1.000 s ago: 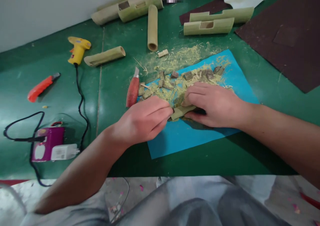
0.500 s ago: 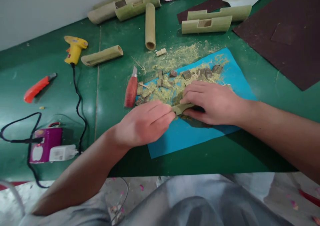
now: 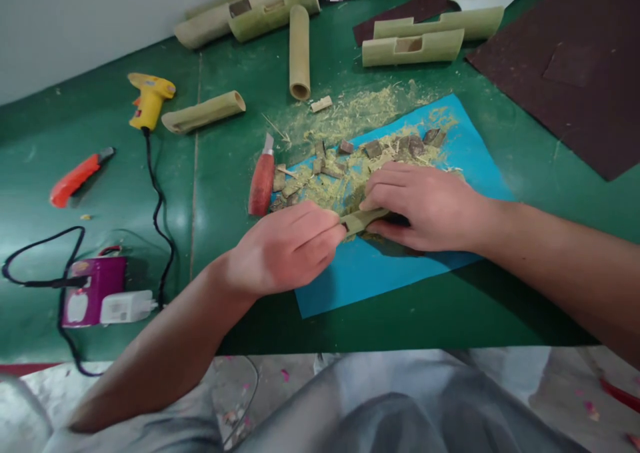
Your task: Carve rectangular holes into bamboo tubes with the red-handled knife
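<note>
A narrow green piece of bamboo spans the space between my two hands, low over a blue sheet. My right hand is closed around its right part, fingers over the top and thumb below. At the left end my left hand is closed, thumb and fingertips pinched against the bamboo. A small dark spot shows beside those fingertips; whether they also hold something small cannot be seen. Bamboo shavings and several dark chips lie just beyond the hands. A red-handled knife rests left of them.
Cut bamboo tubes lie at the back, one tube further left. To the left are a yellow glue gun with black cord, an orange utility knife and a purple power box. Dark brown sheet covers the right.
My left hand has shifted slightly left along the bamboo, uncovering a little more of its end and the dark spot. My right hand keeps its place.
</note>
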### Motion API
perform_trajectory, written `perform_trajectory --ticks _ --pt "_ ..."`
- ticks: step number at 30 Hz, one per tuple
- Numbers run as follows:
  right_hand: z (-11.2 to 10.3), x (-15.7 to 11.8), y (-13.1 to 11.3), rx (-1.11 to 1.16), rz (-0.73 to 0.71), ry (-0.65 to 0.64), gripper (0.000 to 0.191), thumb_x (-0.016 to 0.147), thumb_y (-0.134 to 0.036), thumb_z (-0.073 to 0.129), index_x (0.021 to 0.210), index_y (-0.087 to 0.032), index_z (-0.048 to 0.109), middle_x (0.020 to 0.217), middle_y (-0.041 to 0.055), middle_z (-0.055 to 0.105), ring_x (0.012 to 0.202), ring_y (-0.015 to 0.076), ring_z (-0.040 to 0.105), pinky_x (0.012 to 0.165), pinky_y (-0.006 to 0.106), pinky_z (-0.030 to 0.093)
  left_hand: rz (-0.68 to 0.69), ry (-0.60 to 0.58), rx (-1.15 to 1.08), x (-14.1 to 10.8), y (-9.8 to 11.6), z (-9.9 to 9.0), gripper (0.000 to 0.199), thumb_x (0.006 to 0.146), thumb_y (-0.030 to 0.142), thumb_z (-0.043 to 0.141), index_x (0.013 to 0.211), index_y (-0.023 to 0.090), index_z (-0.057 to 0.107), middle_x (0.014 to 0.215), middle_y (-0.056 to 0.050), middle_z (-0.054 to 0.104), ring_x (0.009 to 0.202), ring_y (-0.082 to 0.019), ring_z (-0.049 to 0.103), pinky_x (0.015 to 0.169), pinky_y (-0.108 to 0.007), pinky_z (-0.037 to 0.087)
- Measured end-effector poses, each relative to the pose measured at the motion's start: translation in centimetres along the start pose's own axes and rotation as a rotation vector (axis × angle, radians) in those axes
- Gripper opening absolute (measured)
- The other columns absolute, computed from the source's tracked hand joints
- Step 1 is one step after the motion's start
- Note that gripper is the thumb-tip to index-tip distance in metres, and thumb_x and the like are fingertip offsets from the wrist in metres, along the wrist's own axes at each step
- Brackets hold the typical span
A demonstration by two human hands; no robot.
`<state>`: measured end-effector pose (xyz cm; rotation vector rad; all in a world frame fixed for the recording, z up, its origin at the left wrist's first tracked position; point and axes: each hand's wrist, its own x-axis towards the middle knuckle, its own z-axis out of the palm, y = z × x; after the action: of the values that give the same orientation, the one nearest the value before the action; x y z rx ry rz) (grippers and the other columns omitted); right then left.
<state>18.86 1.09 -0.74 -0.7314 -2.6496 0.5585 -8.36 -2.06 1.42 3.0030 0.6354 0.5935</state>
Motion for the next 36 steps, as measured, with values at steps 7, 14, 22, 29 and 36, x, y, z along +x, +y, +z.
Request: perform_trajectory --ticks 7,14,22,29,36 --pt "-0.2 0.0 -0.2 -0.001 0.012 -0.01 0.01 0.104 -0.026 0.058 0.094 -0.025 0.061 0.107 0.0118 0.072 0.103 0.0287 0.064 0.086 0.044 0.055 -0.016 0.093 0.022 0.2 -1.4 0.4 0.012 0.101 0.009 0.062 0.103 0.02 0.067 0.09 -0.006 0.077 0.079 -0.02 0.071 0.072 -0.035 0.058" --pt "-0.1 -0.1 -0.1 -0.001 0.012 0.004 0.009 0.103 -0.025 0.058 0.094 -0.025 0.06 0.109 0.0116 0.072 0.106 0.0282 0.065 0.088 0.043 0.055 -0.055 0.052 -0.129 0.1 0.0 0.1 0.013 0.103 0.013 0.062 0.11 0.021 0.069 0.1 -0.005 0.08 0.084 -0.018 0.074 0.078 -0.032 0.062" --pt "0.1 -0.2 0.0 0.02 -0.026 0.03 0.013 0.104 -0.028 0.058 0.092 -0.024 0.063 0.103 0.0085 0.07 0.099 0.0262 0.064 0.085 0.04 0.052 -0.125 0.123 -0.027 0.1 -1.8 0.6 0.014 0.099 0.01 0.063 0.098 0.022 0.069 0.094 -0.005 0.081 0.082 -0.019 0.075 0.082 -0.037 0.063" --pt "0.0 0.0 -0.1 0.021 -0.011 0.009 0.009 0.1 -0.025 0.06 0.092 -0.022 0.063 0.104 0.0112 0.071 0.1 0.027 0.064 0.086 0.039 0.05 -0.077 0.089 -0.17 0.0 -0.3 0.8 0.012 0.102 0.011 0.062 0.106 0.02 0.069 0.1 -0.005 0.081 0.085 -0.015 0.074 0.077 -0.028 0.061" --pt "0.1 -0.2 0.0 0.026 -0.043 0.044 0.014 0.103 -0.027 0.058 0.091 -0.023 0.063 0.102 0.0101 0.071 0.098 0.0261 0.063 0.083 0.039 0.05 -0.148 0.126 -0.071 0.2 -1.6 0.8 0.013 0.098 0.009 0.065 0.097 0.021 0.069 0.093 -0.003 0.08 0.084 -0.018 0.076 0.084 -0.035 0.063"
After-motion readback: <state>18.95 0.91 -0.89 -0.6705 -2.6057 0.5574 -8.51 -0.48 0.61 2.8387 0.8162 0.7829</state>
